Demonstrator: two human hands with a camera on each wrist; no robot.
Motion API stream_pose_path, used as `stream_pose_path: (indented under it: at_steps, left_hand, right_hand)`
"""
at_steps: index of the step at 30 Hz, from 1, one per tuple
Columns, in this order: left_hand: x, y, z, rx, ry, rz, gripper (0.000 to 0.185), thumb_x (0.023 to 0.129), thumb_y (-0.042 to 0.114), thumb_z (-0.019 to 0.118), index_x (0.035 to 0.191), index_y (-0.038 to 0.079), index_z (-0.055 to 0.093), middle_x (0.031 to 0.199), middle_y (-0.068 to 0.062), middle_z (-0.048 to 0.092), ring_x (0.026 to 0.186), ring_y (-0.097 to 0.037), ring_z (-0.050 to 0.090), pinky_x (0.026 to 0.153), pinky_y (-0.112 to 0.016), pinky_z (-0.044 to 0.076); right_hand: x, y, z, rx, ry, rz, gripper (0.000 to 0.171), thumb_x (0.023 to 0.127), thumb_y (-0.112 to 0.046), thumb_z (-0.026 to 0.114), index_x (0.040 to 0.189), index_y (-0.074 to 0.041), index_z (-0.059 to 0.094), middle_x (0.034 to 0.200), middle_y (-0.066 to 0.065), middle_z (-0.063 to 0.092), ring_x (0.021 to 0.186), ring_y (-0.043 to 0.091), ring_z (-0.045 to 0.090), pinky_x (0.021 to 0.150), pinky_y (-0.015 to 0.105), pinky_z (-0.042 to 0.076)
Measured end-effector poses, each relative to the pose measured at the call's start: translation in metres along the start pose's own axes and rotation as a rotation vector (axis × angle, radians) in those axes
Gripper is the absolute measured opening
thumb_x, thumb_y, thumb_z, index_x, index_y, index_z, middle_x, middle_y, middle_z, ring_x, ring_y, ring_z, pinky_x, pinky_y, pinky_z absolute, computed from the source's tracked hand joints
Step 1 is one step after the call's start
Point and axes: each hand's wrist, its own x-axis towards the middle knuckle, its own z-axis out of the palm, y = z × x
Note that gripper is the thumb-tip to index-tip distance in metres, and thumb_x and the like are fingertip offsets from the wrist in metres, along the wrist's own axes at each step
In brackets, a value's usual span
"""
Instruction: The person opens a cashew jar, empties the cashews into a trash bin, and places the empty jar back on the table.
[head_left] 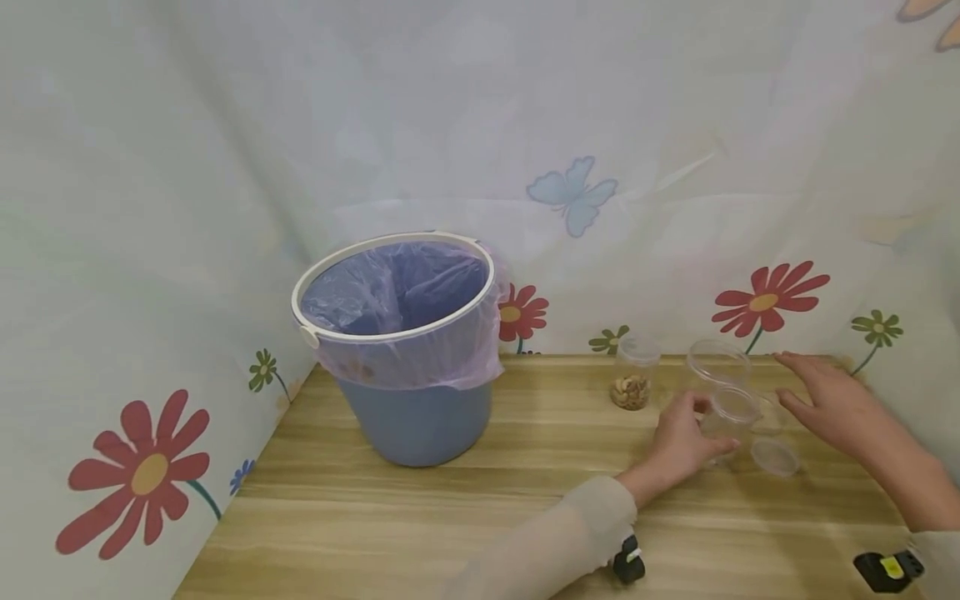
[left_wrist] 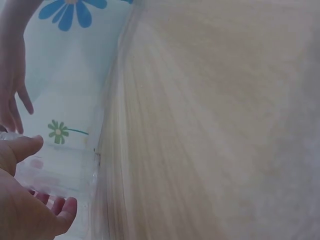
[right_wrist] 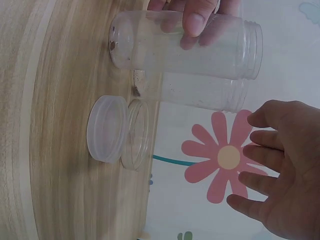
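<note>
Head view: my left hand (head_left: 686, 446) grips an empty clear jar (head_left: 731, 414) near the table's (head_left: 450, 517) back right corner. My right hand (head_left: 828, 400) hovers open just right of it. I see a second empty jar (head_left: 718, 362) behind, a lid (head_left: 775, 457) in front, a nut jar (head_left: 632, 372) at the back edge, a lined bucket (head_left: 401, 350) back left.
Left wrist: thumb and fingers (left_wrist: 62, 210) curl round the jar (left_wrist: 55, 167).
Right wrist: fingers (right_wrist: 260, 165) spread, holding nothing; two lids (right_wrist: 117, 130) lie beside the jars.
</note>
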Motion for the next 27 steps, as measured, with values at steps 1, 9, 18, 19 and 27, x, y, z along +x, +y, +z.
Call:
stream_pose_path:
  at_steps: [1, 9, 18, 19, 27]
  left_hand:
    - [-0.001, 0.001, 0.000, -0.005, 0.000, -0.005, 0.054, 0.074, 0.015, 0.093, 0.116, 0.014, 0.059, 0.108, 0.007, 0.061, 0.094, -0.004, 0.059, 0.079, -0.012, 0.046]
    - [-0.004, 0.003, -0.013, 0.035, -0.031, -0.016, 0.057, 0.077, 0.014, 0.090, 0.123, 0.012, 0.057, 0.109, 0.004, 0.062, 0.092, -0.001, 0.054, 0.076, -0.013, 0.044]
    - [0.004, -0.002, -0.071, -0.005, -0.137, 0.204, 0.041, 0.102, 0.019, 0.063, 0.139, 0.007, 0.050, 0.133, -0.006, 0.058, 0.114, -0.009, 0.058, 0.096, -0.019, 0.048]
    - [0.005, -0.002, -0.080, -0.001, -0.137, 0.211, 0.042, 0.103, 0.020, 0.061, 0.141, 0.007, 0.049, 0.134, -0.005, 0.056, 0.116, -0.009, 0.056, 0.097, -0.020, 0.048]
    - [0.014, -0.020, -0.125, 0.067, -0.040, 0.174, 0.052, 0.100, 0.022, 0.067, 0.145, 0.008, 0.045, 0.140, -0.009, 0.051, 0.125, -0.024, 0.053, 0.100, -0.028, 0.048]
  right_hand:
    - [-0.001, 0.000, 0.000, -0.001, 0.003, 0.002, 0.056, 0.094, -0.011, 0.068, 0.139, 0.013, 0.044, 0.134, 0.043, 0.047, 0.120, 0.060, 0.044, 0.095, 0.074, 0.037]
    - [0.000, -0.002, -0.003, -0.020, -0.009, 0.008, 0.056, 0.093, -0.012, 0.069, 0.138, 0.012, 0.046, 0.130, 0.044, 0.050, 0.116, 0.060, 0.048, 0.095, 0.073, 0.039]
    - [0.010, -0.015, -0.019, -0.014, -0.050, 0.013, 0.059, 0.098, -0.017, 0.064, 0.142, 0.015, 0.040, 0.133, 0.044, 0.050, 0.111, 0.061, 0.056, 0.090, 0.071, 0.045]
    - [0.012, -0.018, -0.022, -0.010, -0.055, 0.013, 0.059, 0.098, -0.017, 0.063, 0.142, 0.014, 0.039, 0.133, 0.043, 0.051, 0.110, 0.061, 0.057, 0.089, 0.071, 0.046]
    - [0.038, -0.054, -0.034, 0.055, -0.089, -0.013, 0.058, 0.102, -0.021, 0.060, 0.146, 0.008, 0.039, 0.133, 0.038, 0.055, 0.115, 0.057, 0.057, 0.092, 0.069, 0.046]
